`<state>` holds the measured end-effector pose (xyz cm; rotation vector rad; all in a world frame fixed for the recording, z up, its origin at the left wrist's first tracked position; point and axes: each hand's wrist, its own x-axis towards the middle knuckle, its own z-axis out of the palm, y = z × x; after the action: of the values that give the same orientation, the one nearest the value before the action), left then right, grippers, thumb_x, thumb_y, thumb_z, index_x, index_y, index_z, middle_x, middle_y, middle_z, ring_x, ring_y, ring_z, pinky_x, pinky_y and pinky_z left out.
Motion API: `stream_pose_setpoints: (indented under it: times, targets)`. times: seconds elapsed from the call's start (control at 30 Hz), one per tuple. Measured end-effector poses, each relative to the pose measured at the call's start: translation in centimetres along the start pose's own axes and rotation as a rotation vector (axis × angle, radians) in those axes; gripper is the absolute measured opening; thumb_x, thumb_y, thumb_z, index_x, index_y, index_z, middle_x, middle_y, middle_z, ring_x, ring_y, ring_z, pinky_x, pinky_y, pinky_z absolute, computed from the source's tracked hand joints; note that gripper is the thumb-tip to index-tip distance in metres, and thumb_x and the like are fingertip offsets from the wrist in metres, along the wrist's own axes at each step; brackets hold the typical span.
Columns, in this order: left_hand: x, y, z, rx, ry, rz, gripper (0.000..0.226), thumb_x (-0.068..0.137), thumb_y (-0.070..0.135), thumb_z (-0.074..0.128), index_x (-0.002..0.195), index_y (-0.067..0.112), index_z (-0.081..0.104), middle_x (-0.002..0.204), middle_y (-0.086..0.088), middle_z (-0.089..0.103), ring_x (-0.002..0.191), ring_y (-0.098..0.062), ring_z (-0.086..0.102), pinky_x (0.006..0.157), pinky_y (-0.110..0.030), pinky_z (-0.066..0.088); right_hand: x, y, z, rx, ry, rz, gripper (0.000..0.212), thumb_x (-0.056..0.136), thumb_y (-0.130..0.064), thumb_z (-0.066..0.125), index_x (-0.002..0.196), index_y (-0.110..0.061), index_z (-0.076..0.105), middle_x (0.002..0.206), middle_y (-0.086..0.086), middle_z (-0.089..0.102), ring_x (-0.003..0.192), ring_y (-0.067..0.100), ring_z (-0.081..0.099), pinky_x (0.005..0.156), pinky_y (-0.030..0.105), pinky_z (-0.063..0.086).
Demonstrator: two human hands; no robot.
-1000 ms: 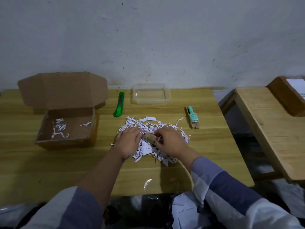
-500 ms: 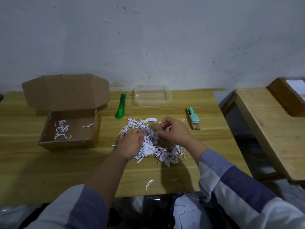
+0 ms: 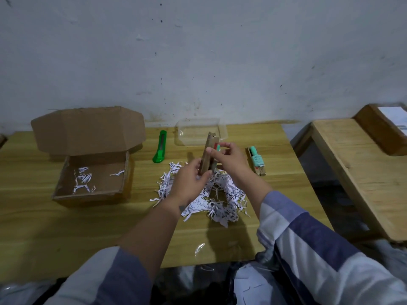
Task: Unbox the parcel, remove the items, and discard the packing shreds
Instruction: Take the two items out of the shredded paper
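Lighting: dim, soft, even; faint shadows fall on the worktop [image 3: 66, 227] beneath the forearms. Image: wide-angle bowing at the edges, slight blur throughout, mild glare on the worktop's near edge.

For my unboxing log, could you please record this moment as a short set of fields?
held item: small brown packet, upright above the shreds
left hand: grips the packet's lower end
right hand: pinches its upper part
shreds: piled on the table
box: open, a few shreds inside
other item: mint bottle, lying right of the pile
cutter: green, beside the box
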<state>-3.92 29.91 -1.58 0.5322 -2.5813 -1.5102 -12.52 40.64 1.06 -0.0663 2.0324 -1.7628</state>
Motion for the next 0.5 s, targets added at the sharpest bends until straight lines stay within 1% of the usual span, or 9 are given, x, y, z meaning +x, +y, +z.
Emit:
stream_pose_setpoints:
  times: [0.03,0.1,0.17,0.23,0.27,0.33,0.4,0.43,0.5]
  targets:
    - [0.1,0.1,0.2,-0.076,-0.046,-0.027,0.035,0.090,0.026,0.061,0.125,0.022,0.056,0.113,-0.002,0.068,0.099,-0.017,0.065,0.085,-0.032,0.051,0.1,0.0,-0.3,0.019,-0.073,0.028,0.039,0.078,-0.021,0.073,0.113,-0.015,0.055,0.097,0.006,0.060,0.095,0.024,0.060,0.083,0.036,0.052]
    - [0.4,0.3,0.4,-0.082,-0.125,-0.028,0.035,0.093,0.026,0.057,0.128,0.024,0.054,0.114,-0.001,0.067,0.103,-0.019,0.064,0.088,-0.035,0.050,0.2,0.2,-1.0,-0.005,-0.154,0.048,0.034,0.081,-0.013,0.069,0.114,-0.009,0.059,0.100,0.008,0.065,0.098,0.025,0.061,0.078,0.028,0.050]
    - [0.8,0.3,0.9,0.022,-0.158,0.000,0.034,0.094,0.034,0.053,0.128,0.029,0.053,0.115,0.001,0.067,0.104,-0.020,0.063,0.091,-0.040,0.050,0.2,0.4,-1.7,-0.037,-0.097,0.038,0.031,0.080,-0.012,0.070,0.109,-0.004,0.062,0.095,0.006,0.067,0.092,0.022,0.062,0.070,0.023,0.047]
    - [1.2,0.2,1.3,0.184,-0.155,0.031,0.039,0.093,0.044,0.049,0.130,0.030,0.049,0.122,0.002,0.064,0.110,-0.021,0.060,0.095,-0.044,0.048,0.5,0.5,-2.2,-0.111,-0.001,0.004,0.039,0.078,-0.018,0.074,0.113,-0.004,0.063,0.099,0.008,0.069,0.087,0.019,0.064,0.066,0.022,0.048]
    - [1.4,0.1,1.5,0.284,-0.151,0.047,0.043,0.093,0.048,0.048,0.132,0.030,0.046,0.129,0.003,0.060,0.117,-0.020,0.056,0.101,-0.046,0.043,0.7,0.6,-2.6,-0.194,0.041,-0.022,0.045,0.077,-0.023,0.075,0.117,-0.007,0.062,0.103,0.008,0.069,0.086,0.019,0.064,0.066,0.023,0.049]
    - [1.6,0.0,1.9,0.507,-0.167,0.098,0.051,0.094,0.052,0.042,0.140,0.031,0.038,0.145,0.005,0.046,0.135,-0.018,0.039,0.115,-0.049,0.021,1.2,0.8,-3.6,-0.378,0.128,-0.050,0.054,0.078,-0.031,0.073,0.126,-0.011,0.056,0.111,0.009,0.068,0.087,0.019,0.063,0.065,0.025,0.050]
    - [1.9,-0.5,2.2,0.646,-0.250,0.125,0.055,0.094,0.056,0.037,0.144,0.034,0.032,0.154,0.007,0.031,0.145,-0.016,0.020,0.117,-0.052,0.003,2.0,1.0,-5.4,-0.523,0.239,-0.047,0.056,0.082,-0.033,0.069,0.131,-0.015,0.050,0.117,0.011,0.066,0.093,0.025,0.064,0.068,0.028,0.051]
    - [1.9,-0.8,2.4,0.675,-0.298,0.121,0.056,0.094,0.058,0.036,0.145,0.036,0.031,0.156,0.007,0.026,0.146,-0.016,0.015,0.116,-0.054,-0.001,2.3,1.2,-6.3,-0.591,0.298,-0.037,0.054,0.083,-0.033,0.068,0.130,-0.017,0.048,0.116,0.013,0.066,0.094,0.028,0.065,0.070,0.031,0.052]
    - [1.9,-1.6,2.7,0.700,-0.358,0.110,0.057,0.093,0.059,0.035,0.145,0.036,0.029,0.158,0.007,0.022,0.147,-0.015,0.010,0.116,-0.056,-0.005,3.1,1.7,-8.1,-0.725,0.395,0.001,0.044,0.085,-0.033,0.064,0.122,-0.022,0.044,0.105,0.015,0.069,0.087,0.034,0.066,0.068,0.040,0.056]
